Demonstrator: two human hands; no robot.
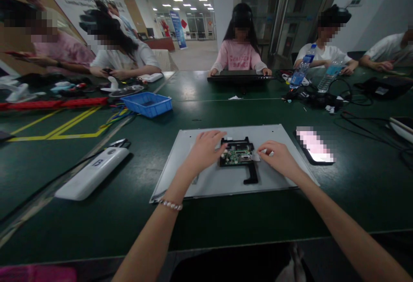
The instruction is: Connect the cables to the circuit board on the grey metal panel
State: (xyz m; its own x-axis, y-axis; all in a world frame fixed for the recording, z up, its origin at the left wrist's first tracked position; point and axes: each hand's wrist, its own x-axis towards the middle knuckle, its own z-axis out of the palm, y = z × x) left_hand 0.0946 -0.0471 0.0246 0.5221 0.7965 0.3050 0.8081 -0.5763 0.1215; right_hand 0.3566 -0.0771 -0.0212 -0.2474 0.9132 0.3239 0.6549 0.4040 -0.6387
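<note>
A white flat panel [206, 187] lies on the green table in front of me. On it rests a black plastic bracket [252, 174] with a green circuit board [238, 157] set in it. My left hand [208, 148] is over the bracket's left side, fingers stretched out with the tips at its edge; whether they touch is hard to see. At the board's right edge, my right hand [279, 157] is closed in a pinch on a small translucent strip [256, 157]. The strip's inner end meets the board's right side. My left palm hides part of the panel.
A white power bank [93, 172] with a cable lies left, a phone [314, 146] right of the panel. Farther off are a blue tray [148, 105], water bottles [301, 69] and tangled cables [322, 97]. Several people sit around the table, one opposite holding a dark panel [240, 78].
</note>
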